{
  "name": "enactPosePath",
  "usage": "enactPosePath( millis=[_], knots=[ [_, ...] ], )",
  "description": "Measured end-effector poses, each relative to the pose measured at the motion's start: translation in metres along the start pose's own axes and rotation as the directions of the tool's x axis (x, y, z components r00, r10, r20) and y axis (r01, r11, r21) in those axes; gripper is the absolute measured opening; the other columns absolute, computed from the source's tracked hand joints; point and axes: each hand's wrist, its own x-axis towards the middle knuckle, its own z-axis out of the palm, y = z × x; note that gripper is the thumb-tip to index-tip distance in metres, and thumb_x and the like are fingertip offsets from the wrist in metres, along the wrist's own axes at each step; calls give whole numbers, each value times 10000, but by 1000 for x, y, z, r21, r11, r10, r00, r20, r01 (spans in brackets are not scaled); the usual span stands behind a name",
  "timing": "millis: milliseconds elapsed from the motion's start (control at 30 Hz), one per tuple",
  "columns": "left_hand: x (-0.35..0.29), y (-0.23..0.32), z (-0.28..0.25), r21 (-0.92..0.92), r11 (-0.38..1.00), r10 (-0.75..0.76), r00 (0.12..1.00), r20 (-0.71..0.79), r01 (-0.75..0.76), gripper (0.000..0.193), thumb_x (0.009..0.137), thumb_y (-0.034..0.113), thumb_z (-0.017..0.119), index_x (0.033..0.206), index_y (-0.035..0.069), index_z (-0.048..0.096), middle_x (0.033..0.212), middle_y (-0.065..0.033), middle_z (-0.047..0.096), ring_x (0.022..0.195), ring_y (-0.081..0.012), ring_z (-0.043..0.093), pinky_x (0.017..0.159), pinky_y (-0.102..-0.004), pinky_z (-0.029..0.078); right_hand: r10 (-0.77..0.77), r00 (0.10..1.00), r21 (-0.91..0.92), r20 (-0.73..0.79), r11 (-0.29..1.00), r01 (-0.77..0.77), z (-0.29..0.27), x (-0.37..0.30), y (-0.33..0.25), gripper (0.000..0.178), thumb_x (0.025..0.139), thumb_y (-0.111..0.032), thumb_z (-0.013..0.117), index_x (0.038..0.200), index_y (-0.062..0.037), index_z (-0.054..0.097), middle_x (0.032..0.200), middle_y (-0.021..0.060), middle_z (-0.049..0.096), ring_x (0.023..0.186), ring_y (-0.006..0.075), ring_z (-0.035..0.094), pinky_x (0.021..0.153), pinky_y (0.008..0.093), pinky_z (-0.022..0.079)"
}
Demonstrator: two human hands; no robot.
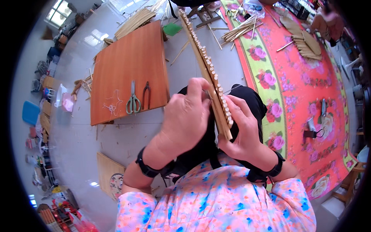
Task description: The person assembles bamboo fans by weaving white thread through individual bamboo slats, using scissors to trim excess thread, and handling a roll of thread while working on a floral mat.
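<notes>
A flat mat of pale plant stalks stands on edge over my dark-trousered lap, running from near my body toward the top of the head view. Its round cut stalk ends form a row along the upper edge. My right hand grips the near end, fingers on the right face and thumb low by the corner. My left hand is closed against the left face, its fingertips bent in; whatever they pinch is too small or hidden. Left of my hands, green-handled scissors and dark pliers lie on a brown wooden board.
White thread lies on the board's near left part. A red floral cloth covers the right side, with loose stalks at its far edge and stalk mats farther right. Another person is at the far right. A light wooden panel lies lower left.
</notes>
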Motion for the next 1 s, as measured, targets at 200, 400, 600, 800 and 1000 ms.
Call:
enactPosePath(
  millis=[200, 400, 600, 800, 1000],
  knots=[
    [24, -43, -45, 402, 912, 213, 933, -289, -84, 610, 792, 63, 642, 1333, 115, 366, 1357, -173, 414, 1086, -326, 556, 882, -404, 466, 133, 982, 152, -137, 982, -112, -2, 15, 4, 520, 675, 22, 517, 1194, 37, 551, 1087, 175, 582, 945, 242, 620, 757, 305, 521],
    [94, -82, -63, 558, 805, 350, 921, -173, -201, 869, 698, 197, 777, 1420, 189, 293, 1487, -120, 231, 1376, -336, 230, 1083, -516, 263, 287, 953, -12, -94, 957, -290, -20, 51, 21, 338, 706, 4, 488, 1004, 26, 646, 817, 83, 606, 739, 110, 560, 605, 239, 454],
    [156, -105, -60, 562, 722, 399, 906, 139, -404, 749, 649, 299, 810, 1297, 137, 470, 1363, -114, 432, 1348, -307, 289, 1089, -551, 222, 405, 897, 92, -180, 914, -395, -44, 72, 32, 323, 685, -15, 515, 957, -21, 689, 640, -23, 557, 547, 41, 446, 489, 228, 369],
    [191, -110, -53, 466, 694, 583, 808, 85, -549, 519, 683, 361, 768, 1048, 39, 585, 986, -94, 619, 1002, -281, 563, 916, -418, 365, 445, 873, 133, -199, 895, -425, -73, 104, 34, 391, 594, 31, 531, 954, 31, 684, 700, 3, 607, 567, 64, 486, 505, 222, 393],
    [173, -81, -67, 396, 789, 502, 864, 22, -469, 454, 655, 401, 767, 886, 42, 615, 827, -158, 633, 854, -338, 605, 740, -421, 455, 346, 931, -74, -114, 932, -355, -122, 153, -14, 363, 533, 51, 526, 868, 58, 666, 702, 31, 615, 590, 105, 520, 548, 222, 412]
  ],
)
